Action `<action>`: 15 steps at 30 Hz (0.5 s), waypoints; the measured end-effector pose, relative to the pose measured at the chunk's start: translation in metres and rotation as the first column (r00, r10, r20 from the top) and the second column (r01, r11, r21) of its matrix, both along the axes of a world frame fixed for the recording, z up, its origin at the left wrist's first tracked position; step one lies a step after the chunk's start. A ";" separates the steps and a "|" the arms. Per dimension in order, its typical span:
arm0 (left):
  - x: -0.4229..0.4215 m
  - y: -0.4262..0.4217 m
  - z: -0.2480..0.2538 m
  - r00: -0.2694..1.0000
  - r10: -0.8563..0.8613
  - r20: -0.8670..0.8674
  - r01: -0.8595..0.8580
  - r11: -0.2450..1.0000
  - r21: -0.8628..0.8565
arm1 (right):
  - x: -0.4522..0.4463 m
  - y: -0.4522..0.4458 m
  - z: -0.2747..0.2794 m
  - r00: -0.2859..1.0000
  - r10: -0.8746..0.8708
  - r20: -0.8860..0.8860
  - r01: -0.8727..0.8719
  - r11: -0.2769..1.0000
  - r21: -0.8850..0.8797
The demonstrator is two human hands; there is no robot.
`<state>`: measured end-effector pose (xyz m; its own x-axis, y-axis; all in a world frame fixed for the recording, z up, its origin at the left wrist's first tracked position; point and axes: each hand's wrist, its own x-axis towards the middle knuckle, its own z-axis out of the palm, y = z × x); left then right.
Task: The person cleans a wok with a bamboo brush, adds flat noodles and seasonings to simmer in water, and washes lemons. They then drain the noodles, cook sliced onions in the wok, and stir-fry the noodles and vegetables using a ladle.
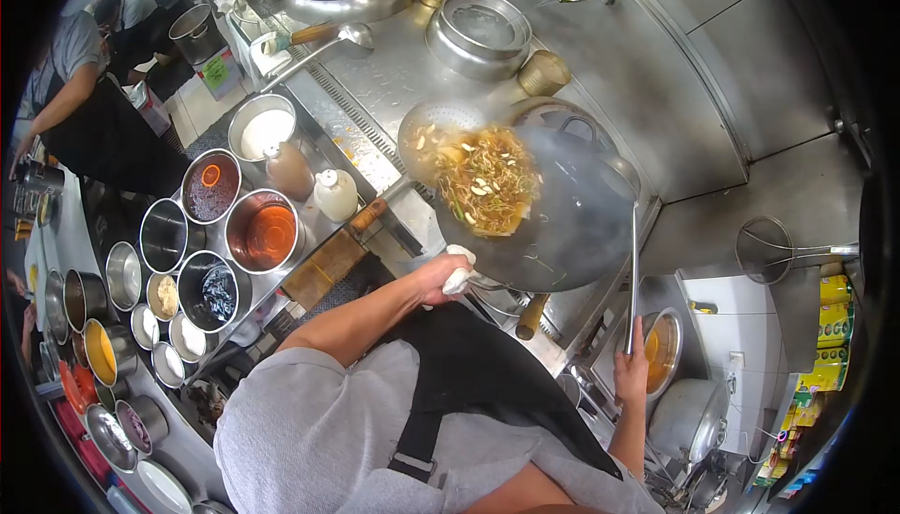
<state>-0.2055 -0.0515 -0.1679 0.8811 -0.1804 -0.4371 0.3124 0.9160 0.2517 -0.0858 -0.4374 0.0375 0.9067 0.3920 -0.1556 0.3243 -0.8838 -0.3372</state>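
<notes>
My left hand (439,280) is closed around a folded white cloth (458,270) at the near side of a large dark wok (586,233). A heap of stir-fried noodles (487,186) with pale slices and green strips is at the wok's left side; whether it is in the air or resting there I cannot tell. My right hand (632,364) grips the long metal handle of a ladle (635,270), whose bowl lies at the wok's right rim. Steam blurs the wok's far edge. A perforated strainer (433,125) with some food bits sits just beyond the noodles.
Left of the wok stand metal pots of red sauce (265,233), a white-filled pot (266,130) and squeeze bottles (335,195). Another ladle (354,39) and a lidded pot (478,31) are at the back. A co-worker (80,92) stands far left. A wire skimmer (767,250) hangs right.
</notes>
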 end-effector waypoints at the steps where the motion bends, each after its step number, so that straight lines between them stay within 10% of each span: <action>1: -0.001 0.001 0.002 1.000 -0.005 -0.019 0.005 1.000 0.010 | 0.001 0.002 0.003 1.000 -0.013 -0.009 0.013 1.000 -0.006; 15: -0.002 0.017 0.016 0.995 -0.074 -0.063 0.067 0.992 -0.105 | 0.014 0.020 0.065 0.988 0.127 0.091 -0.125 0.992 -0.036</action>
